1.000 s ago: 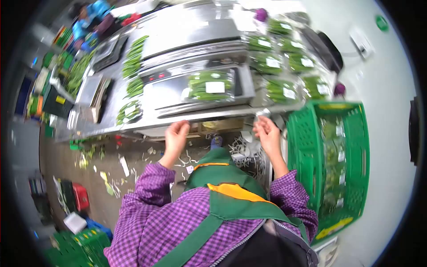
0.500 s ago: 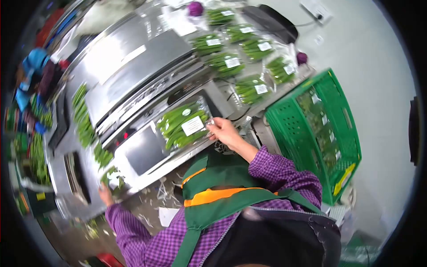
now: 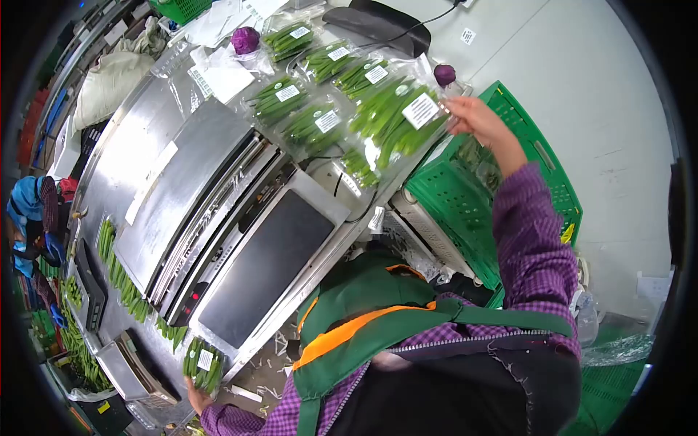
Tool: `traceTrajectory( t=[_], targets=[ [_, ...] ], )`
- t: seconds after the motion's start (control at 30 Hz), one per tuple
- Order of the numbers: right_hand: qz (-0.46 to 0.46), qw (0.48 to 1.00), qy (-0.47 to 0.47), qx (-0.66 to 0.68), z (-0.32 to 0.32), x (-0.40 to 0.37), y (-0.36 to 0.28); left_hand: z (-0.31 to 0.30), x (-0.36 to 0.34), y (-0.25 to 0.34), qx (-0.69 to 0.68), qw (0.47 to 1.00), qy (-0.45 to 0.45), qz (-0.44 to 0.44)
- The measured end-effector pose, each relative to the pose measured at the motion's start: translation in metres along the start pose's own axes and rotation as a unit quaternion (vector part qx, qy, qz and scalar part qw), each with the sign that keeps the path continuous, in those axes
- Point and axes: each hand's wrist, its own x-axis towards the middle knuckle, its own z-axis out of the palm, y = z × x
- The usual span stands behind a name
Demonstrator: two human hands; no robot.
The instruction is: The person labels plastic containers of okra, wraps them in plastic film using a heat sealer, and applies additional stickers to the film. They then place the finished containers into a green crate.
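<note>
My right hand (image 3: 476, 120) is closed on the corner of a clear bag of long green vegetables (image 3: 392, 123) with a white label. It holds the bag over other labelled bags at the back right of the steel table. My left hand (image 3: 196, 398) is closed at the lower edge of another labelled bag of green vegetables (image 3: 203, 365), by the table's front left corner. Between the hands lies the bare dark plate (image 3: 265, 269) of a sealing machine. Part of my left hand's fingers is hidden under its bag.
Several packed bags (image 3: 276, 100) lie at the back, near a purple cabbage (image 3: 245, 41) and a smaller purple one (image 3: 444, 75). A green crate (image 3: 451, 211) stands to the right. Loose green vegetables (image 3: 125, 280) line the table's left side. Another person (image 3: 33, 218) is at far left.
My right hand has carried its bag from the machine's plate up and right to the other bags. My left hand is now on a labelled bag at the front left. The view has shifted.
</note>
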Motion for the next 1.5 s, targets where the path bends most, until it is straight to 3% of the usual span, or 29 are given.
traceTrajectory(
  t=[0.1,0.2,0.33,0.47,0.5,0.53,0.57,0.63,0.7,0.73,0.77,0.8,0.83,0.87,0.9,0.97,1.07,1.17,1.27,1.33,1.37,1.43,1.5],
  targets=[
    [0.069,0.998,0.009,0.003,-0.064,0.053,0.013,-0.01,-0.034,0.007,0.022,0.999,-0.007,0.048],
    [0.128,0.991,-0.02,0.017,-0.107,0.097,0.033,0.029,-0.13,0.033,0.074,0.986,0.115,0.094],
    [0.155,0.984,-0.075,-0.038,-0.146,0.153,0.064,0.072,-0.217,0.053,0.033,0.984,0.166,0.061],
    [0.176,0.967,-0.101,-0.151,-0.163,0.207,0.112,0.11,-0.259,0.071,-0.082,0.989,0.119,-0.017],
    [0.175,0.967,-0.11,-0.15,-0.162,0.212,0.114,0.151,-0.243,0.062,-0.178,0.967,0.139,0.117],
    [0.165,0.95,-0.112,-0.24,-0.16,0.213,0.112,0.193,-0.226,0.052,-0.267,0.922,0.127,0.251],
    [0.151,0.926,-0.112,-0.328,-0.158,0.213,0.107,0.192,-0.198,0.046,-0.195,0.941,0.102,0.256],
    [0.155,0.911,-0.122,-0.363,-0.158,0.209,0.095,0.338,-0.248,0.08,-0.232,0.942,0.011,0.242],
    [-0.084,0.817,-0.038,-0.57,-0.161,0.203,0.093,0.442,-0.262,0.087,-0.195,0.932,-0.073,0.297],
    [-0.091,0.837,0.019,-0.539,-0.162,0.198,0.093,0.476,-0.256,0.094,-0.213,0.933,-0.201,0.211],
    [-0.096,0.839,0.017,-0.535,-0.161,0.195,0.093,0.52,-0.253,0.088,-0.213,0.928,-0.237,0.194],
    [-0.098,0.886,0.042,-0.452,-0.161,0.191,0.092,0.567,-0.255,0.086,-0.196,0.943,-0.231,0.14],
    [-0.097,0.923,0.067,-0.366,-0.16,0.187,0.089,0.612,-0.246,0.082,-0.191,0.913,-0.339,0.124],
    [-0.103,0.918,0.071,-0.377,-0.158,0.183,0.084,0.656,-0.247,0.079,-0.177,0.913,-0.356,0.093],
    [-0.108,0.918,0.072,-0.375,-0.157,0.186,0.087,0.702,-0.261,0.082,-0.104,0.947,-0.294,0.073],
    [-0.18,0.943,0.077,-0.269,-0.154,0.194,0.095,0.773,-0.238,0.064,-0.139,0.874,-0.463,0.055],
    [-0.175,0.945,0.078,-0.264,-0.149,0.191,0.086,0.848,-0.223,0.049,-0.099,0.894,-0.434,0.054],
    [-0.166,0.951,0.079,-0.249,-0.145,0.187,0.075,0.897,-0.185,0.024,-0.075,0.881,-0.465,0.052],
    [-0.152,0.953,0.074,-0.253,-0.146,0.183,0.071,0.912,-0.2,0.018,-0.044,0.904,-0.419,0.071],
    [-0.149,0.955,0.08,-0.244,-0.145,0.182,0.068,0.911,-0.207,0.019,0.104,0.941,-0.311,0.083],
    [-0.155,0.955,0.069,-0.245,-0.145,0.185,0.07,0.906,-0.211,0.019,0.097,0.945,-0.302,0.084],
    [-0.168,0.96,0.05,-0.217,-0.152,0.194,0.083,0.886,-0.237,0.021,0.109,0.931,-0.291,0.189],
    [-0.178,0.978,0.002,-0.105,-0.162,0.209,0.105,0.859,-0.235,0.009,0.135,0.903,-0.288,0.289]
  ],
)
